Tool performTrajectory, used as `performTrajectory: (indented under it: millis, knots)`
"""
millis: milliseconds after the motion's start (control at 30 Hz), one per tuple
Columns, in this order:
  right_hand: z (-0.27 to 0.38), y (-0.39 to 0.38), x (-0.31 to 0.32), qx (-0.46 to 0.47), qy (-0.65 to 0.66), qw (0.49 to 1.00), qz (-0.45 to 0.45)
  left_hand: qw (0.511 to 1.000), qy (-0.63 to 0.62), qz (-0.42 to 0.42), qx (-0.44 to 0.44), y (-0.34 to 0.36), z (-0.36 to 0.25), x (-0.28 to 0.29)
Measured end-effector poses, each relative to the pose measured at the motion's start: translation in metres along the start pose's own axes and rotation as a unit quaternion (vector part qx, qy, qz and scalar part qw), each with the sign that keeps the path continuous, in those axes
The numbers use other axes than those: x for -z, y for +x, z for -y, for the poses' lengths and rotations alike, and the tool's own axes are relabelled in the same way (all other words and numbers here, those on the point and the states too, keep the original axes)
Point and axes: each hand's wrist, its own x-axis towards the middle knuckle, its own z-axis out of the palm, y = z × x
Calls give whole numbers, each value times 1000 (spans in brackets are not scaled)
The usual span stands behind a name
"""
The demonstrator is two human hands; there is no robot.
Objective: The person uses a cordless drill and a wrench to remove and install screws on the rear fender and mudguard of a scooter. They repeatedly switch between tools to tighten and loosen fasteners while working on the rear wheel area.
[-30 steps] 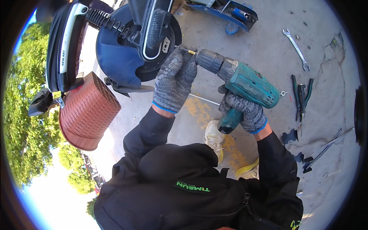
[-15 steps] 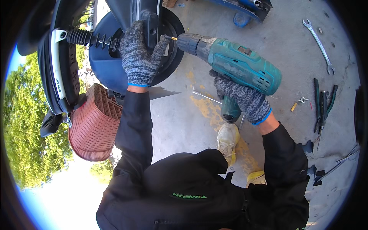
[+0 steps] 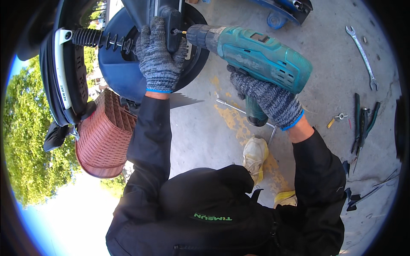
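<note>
In my right hand (image 3: 269, 96), in a grey knit glove, is a teal cordless drill (image 3: 265, 55) held by its handle. Its thin bit (image 3: 181, 32) points left, the tip at a hole in a black plastic part (image 3: 172, 30). My left hand (image 3: 160, 59), gloved alike, grips that part from below, fingers up its left side and thumb by its right. Behind it is a round dark wheel cover (image 3: 121, 70). A coil-spring shock absorber (image 3: 102, 39) sits left of my left hand.
A reddish woven basket (image 3: 104, 136) hangs at left. On the concrete lie a long metal rod tool (image 3: 230, 106), a wrench (image 3: 361, 55), pliers (image 3: 373, 121) and a small yellow-handled piece (image 3: 331, 123). A blue metal stand (image 3: 277, 19) is at the top; my shoe (image 3: 255, 155) is below the drill.
The drill has moved left and slightly up, bringing its bit from my left thumb to the hole in the black part. My left thumb has come away from the bit and lowered.
</note>
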Motion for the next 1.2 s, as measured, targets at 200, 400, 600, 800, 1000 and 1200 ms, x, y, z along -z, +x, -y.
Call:
performTrajectory:
  millis: [200, 400, 600, 800, 1000, 1200]
  knots:
    - [15, 7, 0, -7, -36, 999, 17, 1000, -7, -6, 9, 2, -1, 1]
    - [26, 11, 6, 83, -238, 966, 55, 1000, -9, 1, 12, -1, -3, 3]
    - [55, 26, 21, -99, -231, 961, 114, 999, -22, 23, 5, -2, -3, 9]
    - [74, 31, 12, -95, -291, 946, 101, 886, -400, -166, 165, 1, 24, 65]
    - [86, 58, 15, -139, -336, 918, 159, 769, -478, -191, 379, 46, 120, 59]
    - [84, 57, 14, -187, -247, 942, 126, 694, -495, -263, 452, 94, 121, 25]
